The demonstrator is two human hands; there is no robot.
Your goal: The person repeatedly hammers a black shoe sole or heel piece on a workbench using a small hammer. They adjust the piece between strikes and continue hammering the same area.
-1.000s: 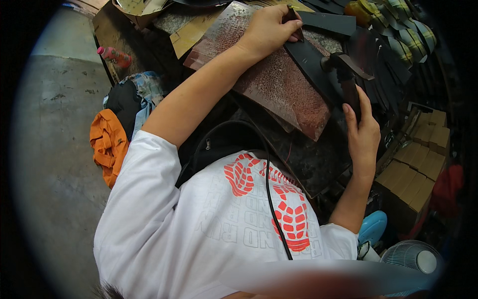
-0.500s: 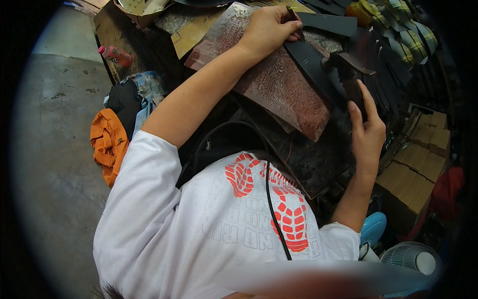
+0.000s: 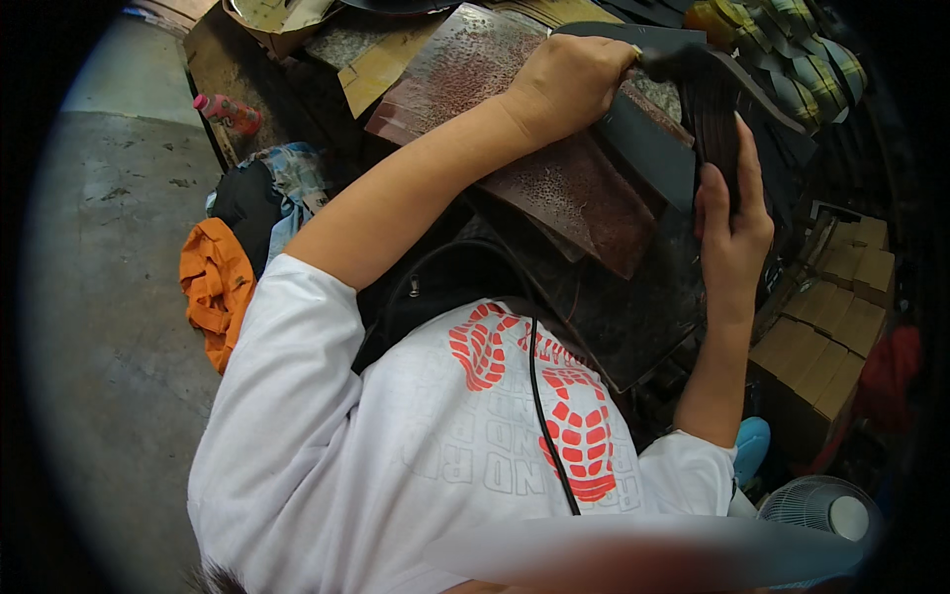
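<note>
Hands work over a cluttered bench (image 3: 297, 69) in the head view, the only view there is. The left hand (image 3: 569, 84) reaches far forward with the arm stretched out; its fingers are curled shut around the upper end of a dark strip (image 3: 708, 109), a long black ridged piece that looks like rubber or leather. The right hand (image 3: 732, 223) comes up from below with its fingers bent around the lower part of the same strip, thumb on the near side, so the piece is held between both hands and stands roughly upright in the picture. The strip lies above a dark grey flat sheet (image 3: 643, 153), which rests on a large reddish-brown textured sheet (image 3: 554, 188) with a pale speckled surface; whether the strip touches the grey sheet cannot be told.

Beyond the hands, at the upper right, lies a row of yellow-and-dark shoe soles (image 3: 792, 64). Stacked cardboard boxes (image 3: 841, 297) sit at the right, below them a red object, too dark to make out. A white fan (image 3: 816, 510) stands at the lower right corner. On the concrete floor (image 3: 109, 297) to the left lies an orange cloth (image 3: 213, 287) beside dark and blue fabric, and a pink bottle (image 3: 228, 111) lies near the bench edge. A black cable (image 3: 549, 436) runs down the person's white shirt (image 3: 396, 465) with its red print.
</note>
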